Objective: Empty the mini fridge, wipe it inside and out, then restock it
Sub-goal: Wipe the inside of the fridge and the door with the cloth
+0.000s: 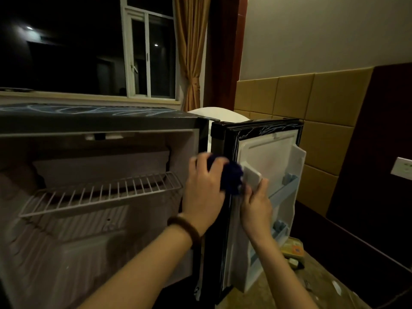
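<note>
Head view: both hands grip; left hand (204, 186) cloth (231, 177), right hand (256, 206) upright door's (267, 152) shelf (253, 178).

— Where are your hands?
— Both arms reach forward. My left hand (204, 182), a bead bracelet (186, 228) on its wrist, has fingers curled round a dark blue cloth (231, 177).
— The right?
— My right hand (256, 206) pinches a white door part (253, 178).
</note>
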Demonstrator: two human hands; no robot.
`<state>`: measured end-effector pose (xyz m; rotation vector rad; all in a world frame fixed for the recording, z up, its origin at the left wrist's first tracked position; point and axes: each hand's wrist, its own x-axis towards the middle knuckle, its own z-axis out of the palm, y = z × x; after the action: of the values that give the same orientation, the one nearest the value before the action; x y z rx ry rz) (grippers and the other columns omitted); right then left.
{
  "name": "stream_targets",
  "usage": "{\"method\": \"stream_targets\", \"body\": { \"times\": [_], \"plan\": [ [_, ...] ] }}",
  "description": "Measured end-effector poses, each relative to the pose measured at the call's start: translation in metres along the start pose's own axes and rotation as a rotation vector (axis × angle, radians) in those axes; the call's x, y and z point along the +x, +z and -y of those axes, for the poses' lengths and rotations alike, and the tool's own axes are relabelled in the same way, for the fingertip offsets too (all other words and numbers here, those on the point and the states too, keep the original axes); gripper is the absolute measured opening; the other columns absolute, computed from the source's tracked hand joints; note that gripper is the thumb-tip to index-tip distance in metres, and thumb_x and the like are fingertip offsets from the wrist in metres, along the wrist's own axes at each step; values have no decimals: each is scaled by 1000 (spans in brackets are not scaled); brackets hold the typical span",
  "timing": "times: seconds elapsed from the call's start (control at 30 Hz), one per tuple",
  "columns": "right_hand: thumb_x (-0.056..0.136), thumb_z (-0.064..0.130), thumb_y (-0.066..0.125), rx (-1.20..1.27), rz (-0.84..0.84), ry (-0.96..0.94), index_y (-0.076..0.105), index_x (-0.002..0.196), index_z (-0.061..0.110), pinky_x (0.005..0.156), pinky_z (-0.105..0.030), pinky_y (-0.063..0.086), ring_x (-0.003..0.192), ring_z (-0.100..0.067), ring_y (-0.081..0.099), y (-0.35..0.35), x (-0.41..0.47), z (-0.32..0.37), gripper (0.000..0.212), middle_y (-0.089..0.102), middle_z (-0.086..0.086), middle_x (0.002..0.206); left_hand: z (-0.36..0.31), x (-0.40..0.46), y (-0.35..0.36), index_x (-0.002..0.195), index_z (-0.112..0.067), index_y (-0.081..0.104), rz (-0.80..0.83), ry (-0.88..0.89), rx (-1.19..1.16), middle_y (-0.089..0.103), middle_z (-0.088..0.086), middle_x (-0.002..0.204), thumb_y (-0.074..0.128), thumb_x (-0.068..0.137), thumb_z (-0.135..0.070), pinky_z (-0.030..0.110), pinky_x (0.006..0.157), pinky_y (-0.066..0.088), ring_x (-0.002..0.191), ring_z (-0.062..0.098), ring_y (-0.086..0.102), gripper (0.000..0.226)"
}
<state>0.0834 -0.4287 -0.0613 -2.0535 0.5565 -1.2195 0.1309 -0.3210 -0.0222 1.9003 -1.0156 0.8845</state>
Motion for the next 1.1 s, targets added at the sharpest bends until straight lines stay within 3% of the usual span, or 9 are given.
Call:
{"method": "stream_targets", "body": {
  "times": [0.13, 0.3, 0.4, 0.47, 0.67, 0.73, 0.87, 1.0, 1.1],
  "plan": [
    [98, 20, 38, 2, -3, 19, 35, 104, 9, 59, -36, 34, 81, -41, 57, 1, 2, 2, 14, 60, -22, 93, -6, 8, 3, 100, -13, 54, -6, 26, 199, 55, 18, 107, 80, 49, -5, 36, 69, 52, 95, 38, 56, 58],
    [99, 20, 38, -19, -3, 22, 35, 109, 7, 62, -32, 29, 83, -37, 57, -1, 0, 5, 17, 60, -21, 94, 22, -62, 27, 98, -18, 52, 238, 29, 278, 58, 14, 101, 85, 35, -6, 35, 61, 56, 92, 35, 61, 72],
    [99, 20, 38, -14, 10, 24, 36, 110, 6, 63, -34, 33, 85, -40, 57, -2, 0, 5, 19, 60, -23, 95, 17, -73, 17, 122, -20, 47, 443, -17, 327, 40, 12, 131, 69, 70, -10, 34, 85, 49, 124, 32, 38, 58],
    [98, 20, 38, -28, 23, 28, 36, 111, 5, 63, -35, 33, 86, -40, 57, -3, 1, 5, 20, 60, -23, 96, 16, -65, 11, 132, -23, 35, 404, -2, 352, 25, 7, 142, 55, 82, -10, 32, 96, 40, 132, 27, 21, 55],
    [98, 19, 39, -45, 59, 18, 37, 112, 5, 65, -39, 37, 89, -42, 57, -6, 2, 3, 19, 61, -23, 99, -9, 11, -2, 98, -13, 60, 13, 0, 240, 57, 18, 108, 82, 46, -5, 39, 69, 52, 98, 39, 56, 58],
    [98, 19, 39, -49, 67, 23, 37, 111, 6, 64, -38, 35, 89, -41, 58, -7, 3, 4, 19, 61, -23, 99, -11, 0, -1, 101, -13, 59, 75, -25, 225, 55, 18, 112, 81, 49, -5, 38, 73, 54, 102, 38, 55, 57],
    [99, 21, 37, -107, 85, 46, 36, 112, 4, 64, -36, 31, 89, -42, 58, -12, 3, 9, 21, 61, -24, 100, -3, -49, 7, 125, -24, 38, 347, -117, 286, 27, 4, 137, 59, 81, -10, 27, 93, 42, 126, 22, 28, 51],
    [97, 15, 43, -29, 219, 62, 37, 104, 7, 66, -33, 37, 92, -39, 58, -24, 6, 8, 13, 58, -23, 101, -10, -37, -11, 116, -23, 43, 334, -232, -62, 32, -1, 122, 59, 74, -3, 23, 88, 37, 114, 19, 38, 49],
    [93, 13, 53, 72, 110, 11, 44, 123, 8, 81, -20, 37, 103, -13, 49, -39, -4, 20, 31, 45, -8, 117, -21, -16, -31, 104, -30, 44, 263, -302, -284, 39, -5, 111, 64, 73, -5, 20, 78, 39, 96, 15, 48, 44]
  ]
}}
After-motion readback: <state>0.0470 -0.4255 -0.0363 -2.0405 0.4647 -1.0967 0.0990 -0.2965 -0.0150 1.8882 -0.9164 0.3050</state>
